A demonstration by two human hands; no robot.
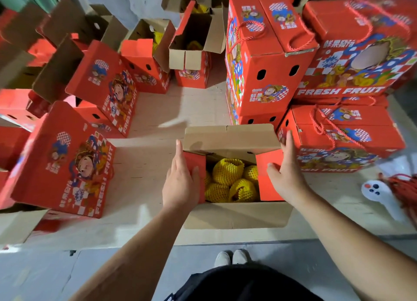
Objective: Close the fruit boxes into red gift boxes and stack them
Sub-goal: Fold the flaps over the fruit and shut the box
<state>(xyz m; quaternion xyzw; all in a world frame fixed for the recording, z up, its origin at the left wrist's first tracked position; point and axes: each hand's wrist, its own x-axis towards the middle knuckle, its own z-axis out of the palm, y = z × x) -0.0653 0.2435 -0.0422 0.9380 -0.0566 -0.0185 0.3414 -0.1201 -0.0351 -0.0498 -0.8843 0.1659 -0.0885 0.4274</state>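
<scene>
- Toward the left edge, several open red cardboard gift boxes smear into blur, and what they hold cannot be made out.
- At the far right, a tangle of red cord is cut off by the picture's border, with a white ghost-shaped cutout beside it.
- Farther back, more open red boxes show only a hint of yellow inside; the rest is hidden by their raised brown flaps.
- Low in the middle, the open red-and-brown fruit box sits on the pale wooden surface, just in front of the stack of closed red gift boxes with rope handles.
- Inside it lie fruits wrapped in yellow foam netting; the two red side flaps cover part of them.
- The left hand lies flat against the left red side flap, fingers straight and together, thumb over the flap's inner edge, pressing rather than clasping.
- The right hand rests on the right red side flap in the same way, fingers extended along its outer face, thumb on the red inner side.
- The long brown back flap stands up behind; the front flap hangs down toward the person.
- At the bottom, white shoes show on the grey floor.
</scene>
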